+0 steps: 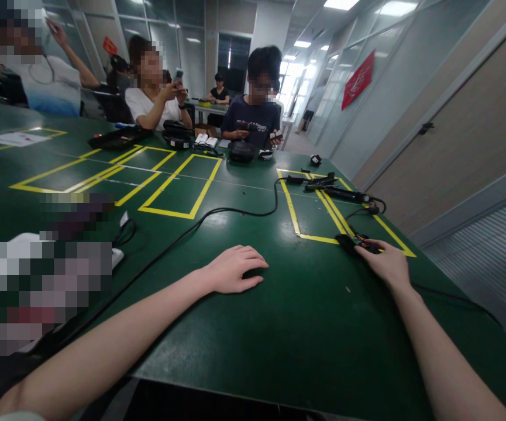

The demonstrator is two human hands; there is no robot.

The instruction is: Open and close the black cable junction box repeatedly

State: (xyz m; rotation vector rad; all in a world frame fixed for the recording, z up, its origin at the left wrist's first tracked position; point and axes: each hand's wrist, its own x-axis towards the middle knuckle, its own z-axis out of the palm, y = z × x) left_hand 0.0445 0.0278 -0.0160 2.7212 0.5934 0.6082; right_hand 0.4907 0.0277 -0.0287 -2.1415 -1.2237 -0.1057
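Observation:
My left hand rests palm down on the green table, its fingers stretched out and nothing in them. Over to the right, my right hand has its fingers closed on a small black object with a cable, at the near end of a yellow tape outline. My fingers cover part of this object, so its exact kind is unclear. Beyond it lies a long black tool with a cord, and next to that a dark, slender black piece.
A black cable snakes across the table from the lower left. Yellow tape rectangles mark the surface. A black tray and black cases sit at the far side, where several people are seated. Blurred items lie at left.

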